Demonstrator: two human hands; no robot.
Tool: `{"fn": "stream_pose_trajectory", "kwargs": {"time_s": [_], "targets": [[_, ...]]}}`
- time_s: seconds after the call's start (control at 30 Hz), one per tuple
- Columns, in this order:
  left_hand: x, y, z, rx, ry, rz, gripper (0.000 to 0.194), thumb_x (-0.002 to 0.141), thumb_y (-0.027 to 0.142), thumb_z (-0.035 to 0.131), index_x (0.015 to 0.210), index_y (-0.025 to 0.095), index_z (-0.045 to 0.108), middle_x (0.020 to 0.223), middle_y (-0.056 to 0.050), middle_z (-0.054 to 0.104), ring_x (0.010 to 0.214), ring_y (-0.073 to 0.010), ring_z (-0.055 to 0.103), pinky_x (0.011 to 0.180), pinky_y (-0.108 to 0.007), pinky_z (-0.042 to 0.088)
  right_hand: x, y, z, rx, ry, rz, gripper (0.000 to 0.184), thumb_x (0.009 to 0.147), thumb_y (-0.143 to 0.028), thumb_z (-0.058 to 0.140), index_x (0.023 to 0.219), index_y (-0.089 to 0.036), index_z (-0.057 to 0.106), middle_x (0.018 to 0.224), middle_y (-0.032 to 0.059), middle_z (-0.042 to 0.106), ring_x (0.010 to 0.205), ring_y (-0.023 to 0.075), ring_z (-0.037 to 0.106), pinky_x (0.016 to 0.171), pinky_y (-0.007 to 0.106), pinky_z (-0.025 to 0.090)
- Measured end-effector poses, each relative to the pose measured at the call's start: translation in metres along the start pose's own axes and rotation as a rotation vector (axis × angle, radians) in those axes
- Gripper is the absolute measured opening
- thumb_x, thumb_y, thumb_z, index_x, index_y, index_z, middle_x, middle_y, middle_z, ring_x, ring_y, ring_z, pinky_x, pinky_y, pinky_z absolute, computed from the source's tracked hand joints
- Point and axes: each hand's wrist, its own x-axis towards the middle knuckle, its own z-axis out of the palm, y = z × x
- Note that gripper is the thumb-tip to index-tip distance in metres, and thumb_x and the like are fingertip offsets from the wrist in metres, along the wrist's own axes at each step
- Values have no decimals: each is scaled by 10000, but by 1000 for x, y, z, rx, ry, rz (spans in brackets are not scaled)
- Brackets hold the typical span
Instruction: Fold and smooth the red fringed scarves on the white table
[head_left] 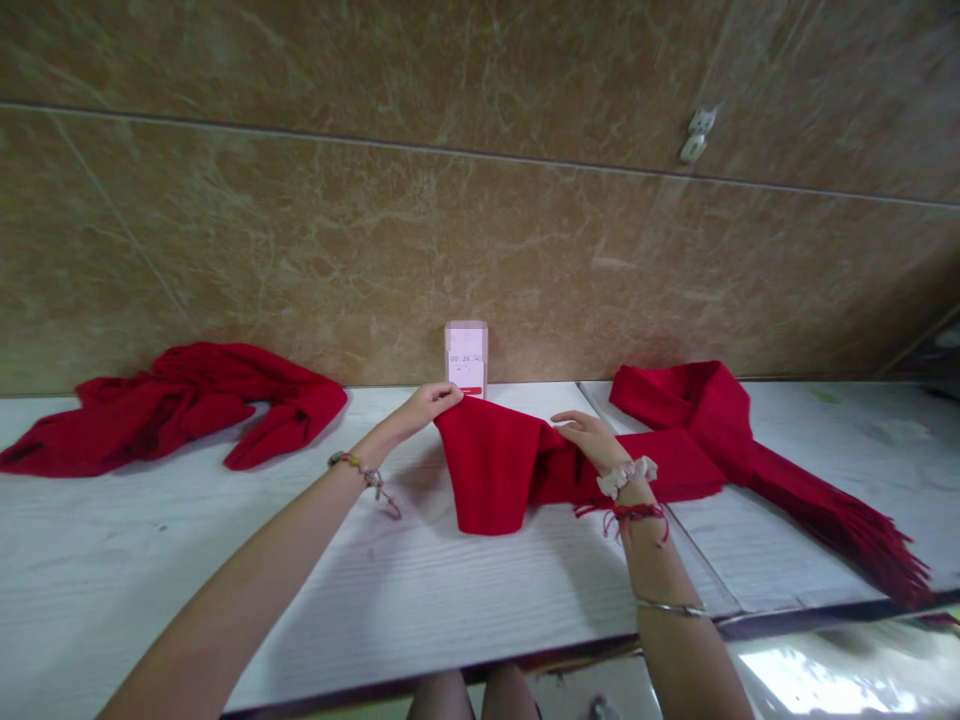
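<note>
A red scarf (491, 470) is raised at its upper edge between my two hands, its front part hanging down to the white table. At the upper left corner, my left hand (435, 400) pinches the cloth between thumb and fingers. My right hand (591, 438) is at the other end of the raised edge, its fingertips on the cloth and its upper fingers fairly straight; the thumb's grip is partly hidden. Behind and below the right wrist, more red cloth with fringe runs along the table.
A crumpled red cloth (180, 405) lies at the left. Another red scarf (720, 430) is looped at the right, its fringe (892, 555) near the front edge. A phone showing a timer (466, 358) leans on the brown marbled wall (337, 250). The white table (337, 610) has a seam.
</note>
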Motion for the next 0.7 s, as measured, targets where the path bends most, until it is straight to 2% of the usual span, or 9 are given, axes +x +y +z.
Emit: {"fn": "stream_pose_trajectory", "kwargs": {"time_s": [0.03, 0.1, 0.2, 0.3, 0.4, 0.47, 0.57, 0.7], "targets": [[-3, 7, -11, -2, 48, -13, 345, 733, 474, 446, 665, 143, 519, 644, 15, 540, 619, -121, 493, 584, -222, 396, 0, -1, 1, -23, 2, 16, 139, 619, -262, 593, 733, -190, 558, 527, -50, 577, 507, 103, 523, 514, 228, 398], [-9, 22, -36, 62, 68, -42, 352, 698, 493, 470, 678, 148, 538, 658, 13, 553, 628, -127, 495, 592, -226, 398, -1, -3, 3, -58, 14, 50, 74, 682, -251, 555, 712, -184, 563, 539, -41, 577, 515, 98, 528, 523, 221, 411], [-15, 36, -73, 286, -37, -127, 349, 666, 482, 505, 692, 144, 586, 689, -16, 593, 653, -155, 518, 628, -260, 411, -3, -7, 7, -79, 6, 92, 78, 736, -214, 516, 688, -176, 565, 565, -27, 587, 542, 89, 545, 558, 206, 431], [-22, 32, -96, 526, -132, -211, 343, 659, 455, 515, 722, 136, 623, 710, -48, 622, 669, -188, 546, 669, -311, 426, -3, -8, 8, -100, -13, 89, 103, 756, -194, 508, 673, -173, 566, 572, -22, 588, 541, 81, 547, 559, 193, 434], [-39, 9, -102, 540, -226, -249, 365, 634, 419, 555, 865, 147, 634, 817, -52, 647, 765, -210, 580, 729, -325, 444, -1, -6, 8, -119, -15, 83, 114, 767, -184, 504, 671, -172, 566, 571, -16, 589, 533, 80, 545, 550, 190, 435], [-57, -11, -101, 485, -271, -270, 447, 553, 376, 642, 945, 163, 619, 950, -58, 642, 902, -230, 570, 814, -327, 430, 1, -3, 8, -135, -13, 83, 113, 769, -179, 506, 672, -172, 564, 573, -11, 593, 534, 83, 548, 552, 193, 442], [-83, -36, -101, 451, -157, -349, 523, 430, 313, 730, 921, 168, 619, 994, -68, 634, 962, -267, 554, 873, -356, 407, 4, 0, 8, -175, -16, 78, 108, 766, -172, 512, 672, -174, 563, 575, -5, 601, 540, 95, 559, 564, 209, 461], [-99, -44, -107, 312, 10, -410, 393, 565, 352, 652, 902, 157, 603, 905, -65, 648, 847, -241, 600, 767, -346, 473, 7, 3, 7, -242, -47, 50, 106, 762, -174, 518, 668, -174, 566, 583, 3, 615, 568, 114, 581, 606, 236, 483]]}}
